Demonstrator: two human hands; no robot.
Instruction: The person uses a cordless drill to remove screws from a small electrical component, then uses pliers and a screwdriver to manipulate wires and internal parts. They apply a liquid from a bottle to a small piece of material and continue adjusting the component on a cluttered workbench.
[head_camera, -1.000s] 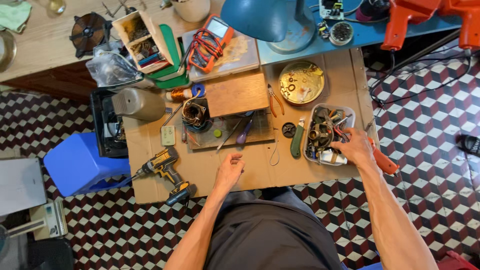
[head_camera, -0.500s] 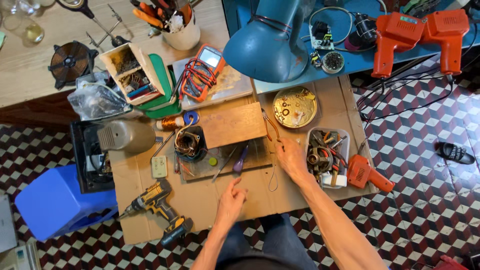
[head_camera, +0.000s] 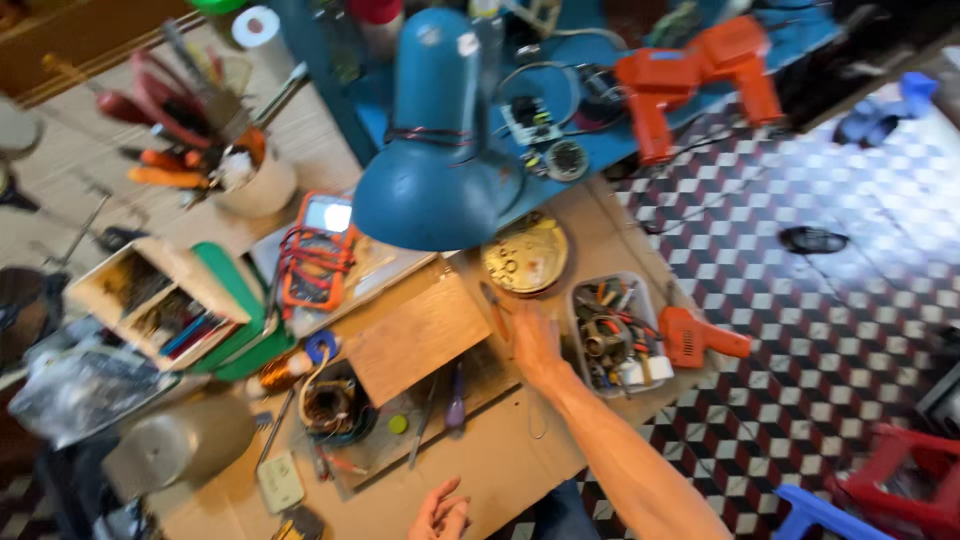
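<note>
A blue lamp (head_camera: 440, 170) hangs over the bench. An orange drill (head_camera: 700, 75) lies on the blue table (head_camera: 620, 150); a multimeter (head_camera: 318, 250) sits beside a cup of tools (head_camera: 250, 175).

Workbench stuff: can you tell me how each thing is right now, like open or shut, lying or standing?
Right hand: open, resting beside orange pliers.
Left hand: loosely curled, holding nothing.
Blue lamp: shade tilted down over the bench.
Clear tub: open, full of parts.
Multimeter: lying flat, leads coiled.
Purple screwdriver: lying flat.
</note>
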